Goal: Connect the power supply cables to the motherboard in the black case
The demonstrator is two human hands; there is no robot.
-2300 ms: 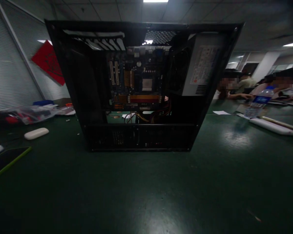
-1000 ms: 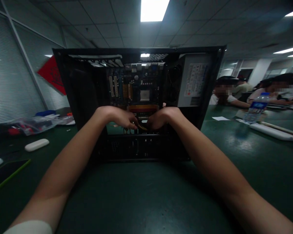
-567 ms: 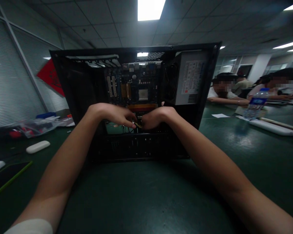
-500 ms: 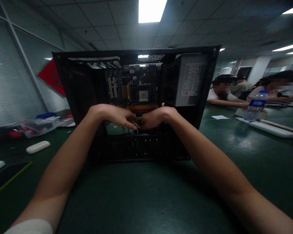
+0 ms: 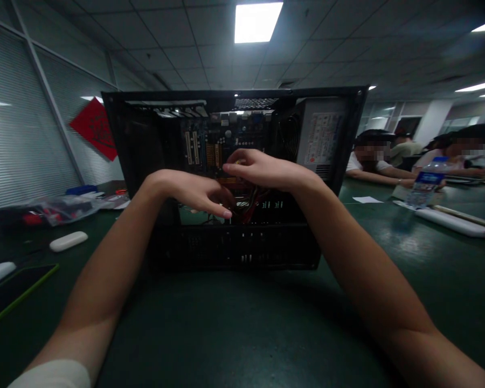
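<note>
A black computer case (image 5: pixel 236 248) stands on the table with its open side facing me. Inside it are a motherboard (image 5: pixel 242 126) and, at upper right, a grey power supply (image 5: pixel 320 132). My right hand (image 5: pixel 267 171) is raised in front of the motherboard, fingers curled around a bundle of power cables (image 5: pixel 249 207). The red and dark wires hang beneath that palm; the cable's end is mostly hidden. Lower and to the left, my left hand (image 5: pixel 194 192) reaches into the case, thumb stretched out apart from the bent fingers, holding nothing visible.
On the left of the green table (image 5: pixel 226 323) lie a plastic bag (image 5: pixel 52 210), a white oval case (image 5: pixel 68 241) and a dark green-edged tablet-like object (image 5: pixel 16 291). A water bottle (image 5: pixel 427 183) and a white bar-shaped object (image 5: pixel 456 222) are at right, with seated people beyond.
My right hand has risen from beside my left hand to in front of the motherboard, bringing the cables into view. My left thumb and fingers have parted from the yellowish wires.
</note>
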